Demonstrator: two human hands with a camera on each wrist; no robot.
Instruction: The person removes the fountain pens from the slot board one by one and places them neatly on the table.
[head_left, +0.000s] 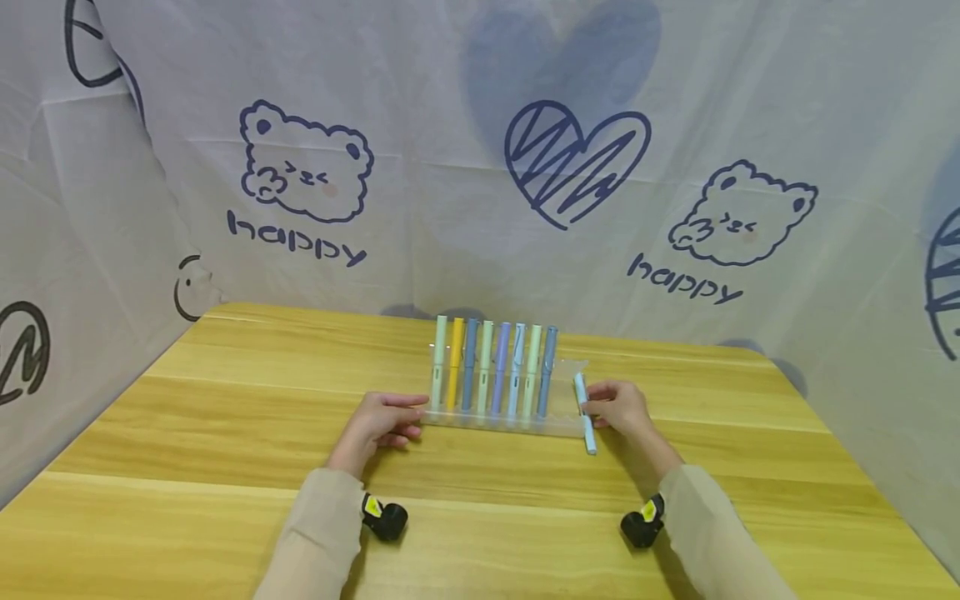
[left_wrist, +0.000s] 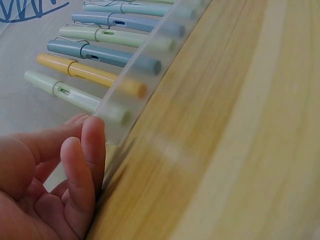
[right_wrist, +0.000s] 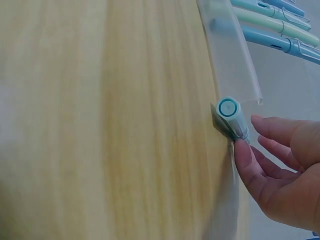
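Note:
A clear plastic pen holder [head_left: 564,426] stands on the table with a row of capped pens upright in it: light green, yellow, blue, purple and light blue. At its left end my left hand [head_left: 384,419] pinches the lower corner, beside a light green pen [left_wrist: 75,95]. My right hand [head_left: 619,407] holds a light blue pen [head_left: 585,417] between thumb and fingers at the holder's right end. That pen is tilted, its lower end toward me. In the right wrist view the pen's round end [right_wrist: 228,107] faces the camera, just past the holder's lower strip [right_wrist: 235,65].
The wooden table [head_left: 480,517] spreads in front of and to both sides of the holder. Behind it hangs a pale cloth [head_left: 435,208] with drawn bears and hearts. A small black camera [head_left: 386,518] is strapped to each wrist.

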